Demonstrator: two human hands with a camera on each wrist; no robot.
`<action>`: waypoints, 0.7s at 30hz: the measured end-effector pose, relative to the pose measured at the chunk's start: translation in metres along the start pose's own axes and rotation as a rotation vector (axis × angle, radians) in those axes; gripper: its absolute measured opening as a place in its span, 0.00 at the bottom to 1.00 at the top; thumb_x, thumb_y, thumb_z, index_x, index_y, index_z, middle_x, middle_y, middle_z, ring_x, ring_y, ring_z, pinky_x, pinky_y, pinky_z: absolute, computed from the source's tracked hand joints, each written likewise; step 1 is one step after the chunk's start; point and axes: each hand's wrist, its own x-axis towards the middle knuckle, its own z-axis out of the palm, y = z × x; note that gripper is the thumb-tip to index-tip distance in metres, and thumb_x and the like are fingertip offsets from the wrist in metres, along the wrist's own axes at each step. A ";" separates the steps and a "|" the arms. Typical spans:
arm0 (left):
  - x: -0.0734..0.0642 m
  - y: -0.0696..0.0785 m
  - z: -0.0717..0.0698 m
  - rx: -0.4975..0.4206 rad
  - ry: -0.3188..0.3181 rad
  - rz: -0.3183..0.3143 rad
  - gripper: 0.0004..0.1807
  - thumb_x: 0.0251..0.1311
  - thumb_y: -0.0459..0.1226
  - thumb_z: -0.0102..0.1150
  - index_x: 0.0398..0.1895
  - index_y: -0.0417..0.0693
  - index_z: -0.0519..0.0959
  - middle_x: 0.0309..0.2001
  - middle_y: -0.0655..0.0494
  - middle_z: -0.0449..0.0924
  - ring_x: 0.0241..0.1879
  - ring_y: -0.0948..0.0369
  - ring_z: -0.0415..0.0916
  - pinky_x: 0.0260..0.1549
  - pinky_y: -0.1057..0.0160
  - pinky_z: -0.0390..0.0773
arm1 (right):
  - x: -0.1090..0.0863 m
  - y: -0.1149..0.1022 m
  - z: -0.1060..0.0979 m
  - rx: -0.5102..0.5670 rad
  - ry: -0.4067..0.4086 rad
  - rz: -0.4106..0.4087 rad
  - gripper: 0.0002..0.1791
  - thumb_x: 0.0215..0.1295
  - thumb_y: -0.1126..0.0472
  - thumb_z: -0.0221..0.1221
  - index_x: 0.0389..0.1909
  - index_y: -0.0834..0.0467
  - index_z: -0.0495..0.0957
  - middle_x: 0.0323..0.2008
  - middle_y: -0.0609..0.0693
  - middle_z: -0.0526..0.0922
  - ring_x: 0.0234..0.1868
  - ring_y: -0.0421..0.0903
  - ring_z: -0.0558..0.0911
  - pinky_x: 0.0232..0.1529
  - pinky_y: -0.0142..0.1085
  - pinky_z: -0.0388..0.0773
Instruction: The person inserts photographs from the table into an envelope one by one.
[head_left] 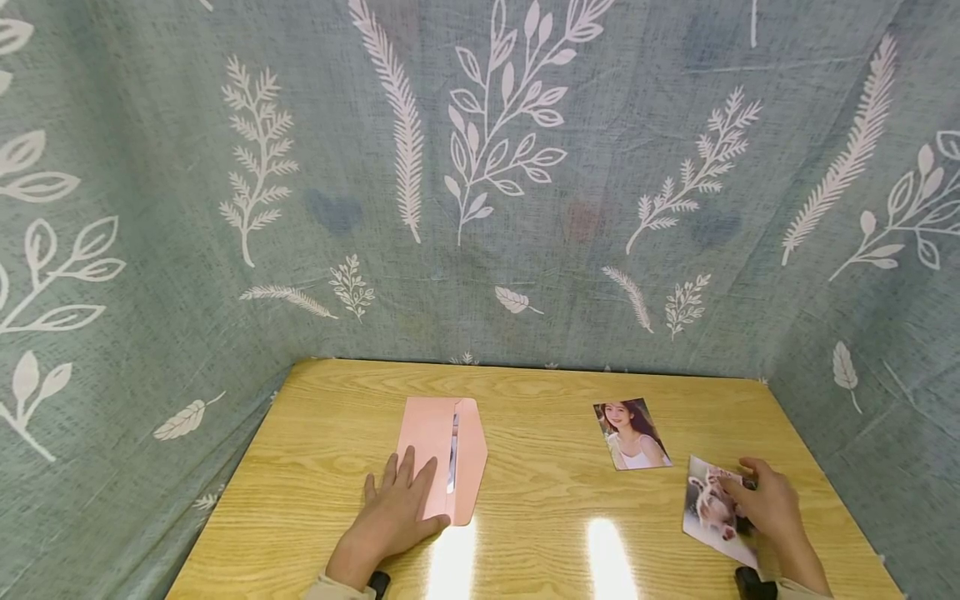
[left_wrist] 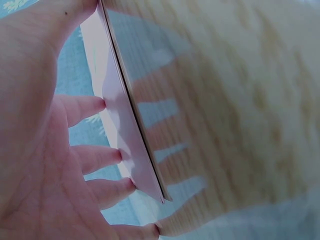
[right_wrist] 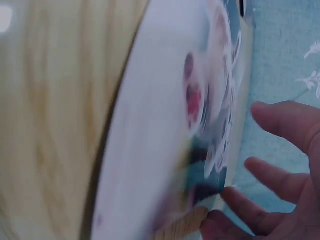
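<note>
A pink envelope [head_left: 427, 421] lies on the table with its pointed flap folded out to the right. Part of a picture [head_left: 453, 454] shows in its opening. My left hand [head_left: 397, 504] rests on the envelope's lower left part, fingers spread; the left wrist view shows the fingertips [left_wrist: 117, 156] along its surface. At the right, my right hand [head_left: 768, 500] reaches over the right side of a photo of a cat [head_left: 711, 504]. In the right wrist view its fingers [right_wrist: 275, 180] are spread, two of them at the photo's far edge.
Another photo, a portrait of a person [head_left: 633, 437], lies between the envelope and the cat photo, farther back. The wooden table [head_left: 540, 492] has bright light reflections near its front. A green leaf-patterned cloth [head_left: 480, 292] hangs behind and at both sides.
</note>
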 end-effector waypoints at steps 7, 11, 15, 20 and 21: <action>0.000 0.000 -0.001 -0.010 -0.007 0.001 0.50 0.57 0.65 0.62 0.78 0.51 0.59 0.78 0.35 0.44 0.74 0.33 0.41 0.59 0.21 0.43 | 0.000 0.008 -0.004 -0.161 -0.019 0.038 0.39 0.66 0.50 0.60 0.55 0.85 0.64 0.52 0.82 0.72 0.52 0.80 0.68 0.50 0.69 0.62; 0.000 0.000 -0.002 -0.015 -0.010 -0.003 0.50 0.57 0.64 0.63 0.78 0.52 0.59 0.78 0.35 0.44 0.75 0.34 0.40 0.59 0.21 0.43 | -0.003 0.008 -0.005 -0.201 -0.019 0.024 0.36 0.64 0.50 0.62 0.51 0.82 0.69 0.47 0.80 0.75 0.48 0.79 0.71 0.46 0.67 0.66; 0.000 0.000 -0.002 -0.018 -0.010 -0.004 0.50 0.57 0.64 0.63 0.78 0.52 0.60 0.78 0.35 0.44 0.74 0.33 0.40 0.59 0.21 0.43 | -0.004 0.007 -0.004 -0.201 -0.027 0.038 0.36 0.64 0.49 0.62 0.51 0.82 0.69 0.47 0.81 0.74 0.49 0.78 0.71 0.48 0.67 0.66; -0.001 0.000 -0.001 -0.019 -0.004 0.001 0.50 0.57 0.64 0.63 0.78 0.52 0.60 0.78 0.35 0.44 0.75 0.34 0.40 0.59 0.21 0.43 | -0.005 0.008 -0.003 -0.193 -0.028 0.075 0.38 0.64 0.48 0.61 0.52 0.83 0.68 0.48 0.81 0.73 0.50 0.79 0.69 0.50 0.67 0.64; -0.001 0.000 -0.001 -0.019 -0.003 0.001 0.50 0.57 0.64 0.63 0.78 0.52 0.60 0.78 0.35 0.44 0.75 0.34 0.41 0.59 0.21 0.43 | -0.006 0.007 -0.003 -0.189 -0.027 0.081 0.38 0.64 0.48 0.61 0.52 0.83 0.68 0.48 0.82 0.73 0.51 0.79 0.68 0.50 0.67 0.63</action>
